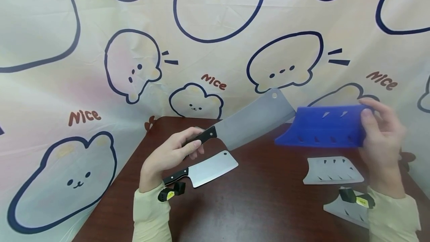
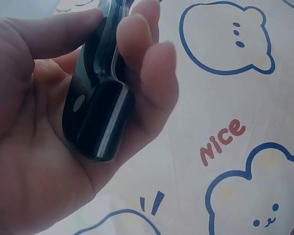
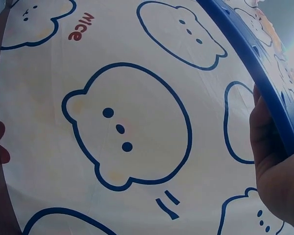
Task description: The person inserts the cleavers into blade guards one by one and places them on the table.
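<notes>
Left hand (image 1: 169,154) grips large cleaver (image 1: 255,118) by black handle (image 1: 207,135) — safest hold, likely blade-heavy, rigid — right hand (image 1: 384,137) pinches blue blade guard (image 1: 322,127) by one end, probably light, bendy.

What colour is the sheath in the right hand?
The sheath is blue, best seen in the head view.

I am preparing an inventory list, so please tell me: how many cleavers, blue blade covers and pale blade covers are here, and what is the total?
Cleavers: 2
Blue blade covers: 1
Pale blade covers: 2, one partly hidden
Total: 5
</notes>
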### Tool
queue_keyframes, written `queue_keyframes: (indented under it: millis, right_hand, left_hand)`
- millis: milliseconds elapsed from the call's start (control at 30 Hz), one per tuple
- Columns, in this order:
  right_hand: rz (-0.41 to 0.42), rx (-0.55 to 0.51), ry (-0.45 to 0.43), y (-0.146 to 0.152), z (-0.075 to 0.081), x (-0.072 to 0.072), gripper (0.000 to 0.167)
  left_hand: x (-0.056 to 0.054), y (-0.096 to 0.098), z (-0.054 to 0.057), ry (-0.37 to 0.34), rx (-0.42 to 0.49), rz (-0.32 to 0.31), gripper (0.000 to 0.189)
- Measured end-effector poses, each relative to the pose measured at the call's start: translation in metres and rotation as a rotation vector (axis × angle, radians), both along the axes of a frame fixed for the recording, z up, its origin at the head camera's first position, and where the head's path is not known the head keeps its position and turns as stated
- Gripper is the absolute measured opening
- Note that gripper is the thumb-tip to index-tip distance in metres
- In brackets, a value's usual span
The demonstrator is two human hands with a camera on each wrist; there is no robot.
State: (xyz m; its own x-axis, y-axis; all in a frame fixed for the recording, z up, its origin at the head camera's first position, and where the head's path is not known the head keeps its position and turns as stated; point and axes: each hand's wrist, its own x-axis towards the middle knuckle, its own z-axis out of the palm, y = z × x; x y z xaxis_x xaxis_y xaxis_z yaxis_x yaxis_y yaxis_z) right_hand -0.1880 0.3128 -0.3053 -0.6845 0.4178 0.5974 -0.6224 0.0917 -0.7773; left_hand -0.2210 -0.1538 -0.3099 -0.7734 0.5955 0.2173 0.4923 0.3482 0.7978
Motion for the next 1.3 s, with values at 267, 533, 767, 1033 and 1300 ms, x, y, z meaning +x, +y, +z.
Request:
queue_keyframes:
  millis: [267,533,767,1033,1300]
  right_hand:
    - [0.049,-0.034,0.006,-0.0003,0.0002,-0.0014,0.036]
    - [-0.010,0.004,0.019,0.0053,-0.0011,-0.0020,0.035]
    - [-0.037,0.051,0.004,0.0033,-0.0004,-0.0009,0.036]
    - [-0.037,0.004,-0.064,-0.0006,0.0026,0.0028,0.037]
    - [0.002,-0.048,-0.074,-0.0005,0.0021,0.0022,0.038]
  left_hand:
    - [-0.0030,0.0041,-0.0016,0.000,-0.030,-0.025,0.024]
    - [-0.0028,0.0034,-0.0012,-0.005,-0.009,-0.004,0.024]
    - [-0.0036,0.0037,-0.0010,0.001,0.000,-0.009,0.025]
    - [-0.0020,0.0031,-0.0013,-0.007,0.008,0.002,0.025]
    - [-0.0018,0.0043,-0.0034,0.027,0.025,0.015,0.023]
